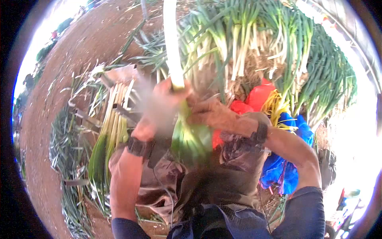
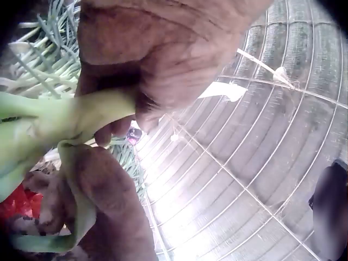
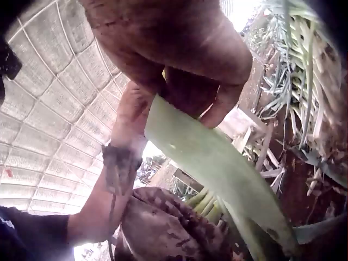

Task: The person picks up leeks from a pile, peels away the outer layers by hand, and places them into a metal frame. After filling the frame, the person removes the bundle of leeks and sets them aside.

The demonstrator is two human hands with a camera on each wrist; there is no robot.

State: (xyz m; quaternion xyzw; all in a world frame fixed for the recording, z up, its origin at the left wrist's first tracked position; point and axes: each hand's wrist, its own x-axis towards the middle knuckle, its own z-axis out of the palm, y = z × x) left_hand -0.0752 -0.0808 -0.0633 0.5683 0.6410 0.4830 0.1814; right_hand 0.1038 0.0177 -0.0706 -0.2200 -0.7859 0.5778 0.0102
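I see a great heap of long green leeks [image 1: 246, 36] lying at the far side, green tops and white bottoms all mixed up. Brown ground [image 1: 67, 55] is off to the person's left, with bits of leaf on it. A big bent roof [image 2: 239, 157] with lots of lines curves overhead. The person has dark blue sleeves [image 1: 300, 209] and brown spotty trousers [image 1: 157, 191]. A bright blue bag [image 1: 292, 133] lies by the person's right side, and a shiny red bag [image 1: 260, 95] is near it. A smaller bunch of leeks [image 1: 113, 107] rests between metal bars [image 1: 85, 119] on the left.

Right in front of the person is one leek [image 1: 183, 115]. Its white part points up past the hands and its green leaves hang down. The left hand [image 1: 161, 105] is closed, with its fingers and thumb curled round the pale stalk. The right hand [image 1: 223, 115] is closed too, and its bent fingers pinch a wide green leaf [image 3: 201, 152] just beside the left one. Yellow strings [image 1: 275, 105] sit next to the red bag. Each wrist has a dark band [image 1: 260, 133] on it.
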